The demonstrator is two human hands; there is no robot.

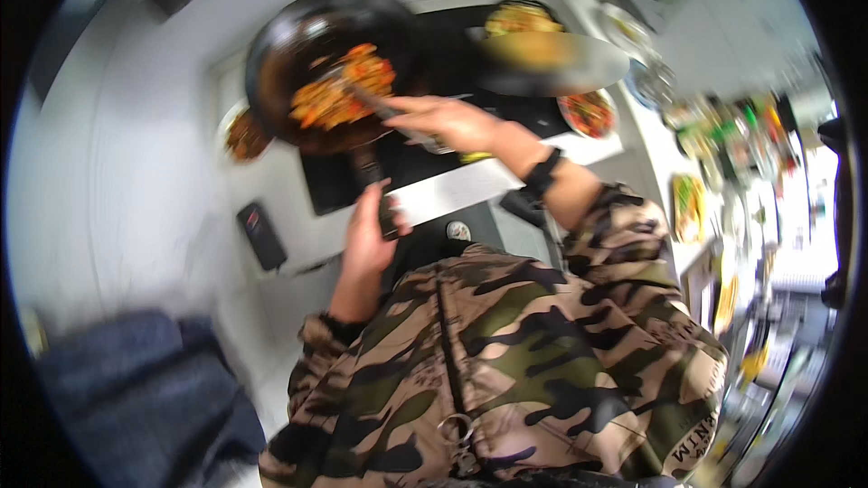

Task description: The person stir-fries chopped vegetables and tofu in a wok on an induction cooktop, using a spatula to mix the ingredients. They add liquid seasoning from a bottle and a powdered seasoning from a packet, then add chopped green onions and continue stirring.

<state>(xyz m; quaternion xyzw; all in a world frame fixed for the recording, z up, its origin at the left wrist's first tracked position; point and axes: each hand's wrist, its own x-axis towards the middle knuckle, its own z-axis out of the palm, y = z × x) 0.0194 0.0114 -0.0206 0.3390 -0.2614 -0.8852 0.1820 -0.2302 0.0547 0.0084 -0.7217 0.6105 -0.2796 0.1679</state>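
My left hand (373, 227) is closed around the dark handle of a wok (278, 74), which is tilted over a black cooktop (325, 183). Chopped food in orange and red pieces (369, 74) lies in the wok. With my right hand (451, 123) I hold a spatula or similar utensil (369, 98) whose far end touches the food. The image is blurred there, so its exact kind is not clear.
Plates of cooked food stand left of the wok (247, 135), at the cooktop's right (588, 114) and behind it (522, 19). A dark phone (262, 236) lies on the left counter. Bottles (739, 139) and a food dish (689, 207) line the right counter.
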